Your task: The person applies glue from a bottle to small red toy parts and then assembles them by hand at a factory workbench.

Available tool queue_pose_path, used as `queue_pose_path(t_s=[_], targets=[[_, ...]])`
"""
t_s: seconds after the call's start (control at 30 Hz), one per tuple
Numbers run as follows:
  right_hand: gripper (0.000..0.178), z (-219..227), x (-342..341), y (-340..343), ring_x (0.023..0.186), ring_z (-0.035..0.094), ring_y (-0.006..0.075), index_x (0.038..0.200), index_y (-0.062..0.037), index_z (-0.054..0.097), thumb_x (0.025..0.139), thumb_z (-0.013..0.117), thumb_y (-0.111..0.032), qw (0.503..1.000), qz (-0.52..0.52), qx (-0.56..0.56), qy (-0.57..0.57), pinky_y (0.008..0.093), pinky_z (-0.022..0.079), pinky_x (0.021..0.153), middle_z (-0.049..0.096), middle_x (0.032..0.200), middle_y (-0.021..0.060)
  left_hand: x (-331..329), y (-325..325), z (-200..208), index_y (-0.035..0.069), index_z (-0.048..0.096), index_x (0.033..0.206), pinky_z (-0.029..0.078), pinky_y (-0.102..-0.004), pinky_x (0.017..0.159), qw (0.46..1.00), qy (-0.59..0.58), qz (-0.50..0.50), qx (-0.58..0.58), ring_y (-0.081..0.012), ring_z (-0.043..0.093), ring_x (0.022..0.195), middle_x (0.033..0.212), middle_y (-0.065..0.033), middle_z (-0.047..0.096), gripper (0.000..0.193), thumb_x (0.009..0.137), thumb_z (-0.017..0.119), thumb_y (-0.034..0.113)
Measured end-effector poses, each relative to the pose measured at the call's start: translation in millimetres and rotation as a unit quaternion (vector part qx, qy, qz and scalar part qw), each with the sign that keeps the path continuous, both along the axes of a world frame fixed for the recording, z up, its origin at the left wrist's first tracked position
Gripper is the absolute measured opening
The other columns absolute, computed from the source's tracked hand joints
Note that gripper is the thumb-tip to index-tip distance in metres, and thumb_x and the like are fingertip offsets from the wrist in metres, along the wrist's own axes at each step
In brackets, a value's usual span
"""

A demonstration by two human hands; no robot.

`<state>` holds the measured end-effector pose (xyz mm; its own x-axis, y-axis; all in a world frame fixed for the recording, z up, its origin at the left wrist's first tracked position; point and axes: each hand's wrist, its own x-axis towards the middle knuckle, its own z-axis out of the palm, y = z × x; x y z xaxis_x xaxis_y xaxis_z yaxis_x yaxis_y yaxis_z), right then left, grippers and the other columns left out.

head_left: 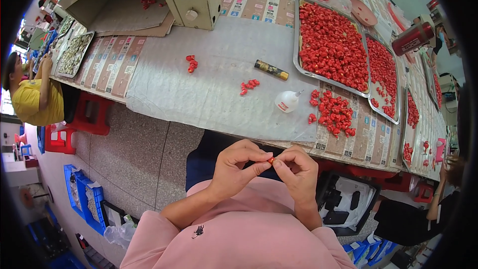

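Observation:
My left hand (239, 163) and my right hand (301, 173) meet in front of my chest, just off the table's near edge. Between both sets of fingertips is pinched a small, shiny red piece (270, 160); the fingers cover most of it. Beyond my right hand lies a loose pile of similar red pieces (336, 113). A white squeeze bottle (287, 101) with a thin nozzle stands beside that pile. Farther in lie a small red cluster (249, 86), a dark and gold cylinder (271, 69) and another red cluster (191, 64).
A metal tray (297, 62) full of red pieces lies at right, with a second tray (397, 118) beyond it. A beige box-shaped machine (193, 2) with a green light stands at far left. People sit at both sides. A black crate (371, 209) is below, right.

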<state>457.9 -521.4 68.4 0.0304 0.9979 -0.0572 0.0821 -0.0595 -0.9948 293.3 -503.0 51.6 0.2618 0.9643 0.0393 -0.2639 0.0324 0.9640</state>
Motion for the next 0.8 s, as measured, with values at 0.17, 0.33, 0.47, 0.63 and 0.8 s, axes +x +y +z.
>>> queue_pose_path(t_s=[0.17, 0.33, 0.47, 0.63, 0.8], targets=[[0.004, 0.7, 3.5, 1.6, 0.070, 0.053, 0.0069, 0.080, -0.0003, 0.065, 0.077, 0.067, 0.000, 1.000, 0.005, -0.015, -0.002, 0.0187, 0.041, 0.057, 0.057, 0.081, 0.0025, 0.3, 0.9, -1.1, 0.003, 0.069, 0.098, 0.047, -0.0204, 0.071, 1.000, 0.008, 0.000, 0.005, -0.0109, 0.057, 0.081, 0.090, -0.0057, 0.059, 0.024, 0.076, 0.068, -0.007], [0.005, -0.1, 7.2, 0.1, 0.072, 0.055, 0.0076, 0.083, 0.0011, 0.064, 0.080, 0.066, -0.003, 1.000, 0.010, -0.001, 0.007, 0.0191, 0.043, 0.061, 0.058, 0.082, 0.0035, 6.0, 1.2, 2.6, 0.001, 0.067, 0.098, 0.049, -0.0223, 0.075, 0.998, -0.045, -0.011, -0.048, -0.0118, 0.059, 0.084, 0.090, -0.0050, 0.059, 0.021, 0.079, 0.066, -0.006], [0.007, 3.0, 6.9, 0.2, 0.073, 0.055, 0.0081, 0.086, 0.0017, 0.064, 0.082, 0.065, -0.004, 1.000, 0.004, 0.001, 0.015, 0.0195, 0.043, 0.062, 0.058, 0.083, 0.0042, 6.9, 2.6, 6.5, -0.001, 0.061, 0.100, 0.051, -0.0255, 0.081, 0.977, -0.125, -0.039, -0.166, -0.0140, 0.061, 0.087, 0.094, -0.0062, 0.062, 0.018, 0.083, 0.063, -0.003], [0.009, 1.6, 10.0, -0.3, 0.076, 0.056, 0.0085, 0.090, 0.0015, 0.064, 0.084, 0.063, -0.005, 1.000, 0.011, 0.021, 0.004, 0.0193, 0.044, 0.064, 0.058, 0.085, 0.0043, 2.6, 3.5, 2.3, 0.001, 0.059, 0.101, 0.051, -0.0283, 0.080, 0.945, -0.185, -0.068, -0.260, -0.0154, 0.062, 0.087, 0.095, -0.0080, 0.063, 0.017, 0.085, 0.061, 0.000], [0.010, 4.2, 6.4, 0.2, 0.076, 0.056, 0.0084, 0.090, 0.0007, 0.064, 0.082, 0.065, -0.004, 1.000, 0.007, 0.021, 0.005, 0.0192, 0.043, 0.063, 0.058, 0.085, 0.0041, 1.0, 2.7, 0.5, 0.001, 0.059, 0.103, 0.051, -0.0286, 0.080, 0.932, -0.210, -0.078, -0.284, -0.0160, 0.062, 0.087, 0.095, -0.0083, 0.063, 0.018, 0.085, 0.061, 0.001]])
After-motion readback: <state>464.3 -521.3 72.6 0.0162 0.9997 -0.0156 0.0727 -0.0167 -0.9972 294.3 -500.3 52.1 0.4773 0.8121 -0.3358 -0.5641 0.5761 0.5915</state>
